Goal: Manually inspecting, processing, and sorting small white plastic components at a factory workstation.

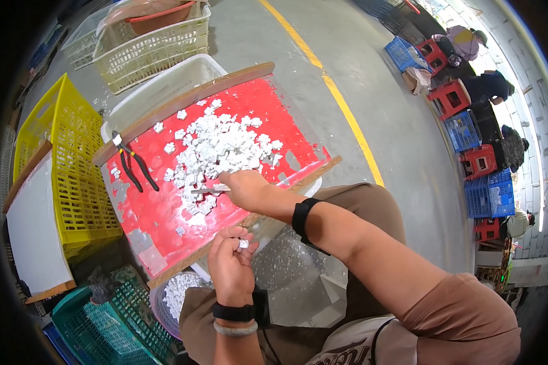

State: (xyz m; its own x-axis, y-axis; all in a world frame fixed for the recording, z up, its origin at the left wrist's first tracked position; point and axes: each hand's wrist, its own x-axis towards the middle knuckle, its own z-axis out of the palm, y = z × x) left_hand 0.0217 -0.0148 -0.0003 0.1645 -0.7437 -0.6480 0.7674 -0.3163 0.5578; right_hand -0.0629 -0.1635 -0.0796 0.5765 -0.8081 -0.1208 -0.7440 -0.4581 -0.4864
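My left hand, palm turned up, pinches a small white piece just off the near edge of the red board. Over the board, my right hand is closed round a thin, grey, blade-like tool pointing left; its handle end is hidden in my fingers. The tool's tip lies over the near part of a heap of small white knobbly pieces, several of them star- or flower-shaped. Pliers with black and orange handles lie at the board's left, apart from both hands.
Wooden strips edge the board, which rests over a white tub. A purple-rimmed basket of white bits stands below it. Yellow and green crates stand at left, a cream crate behind. Other people sit far right near red stools.
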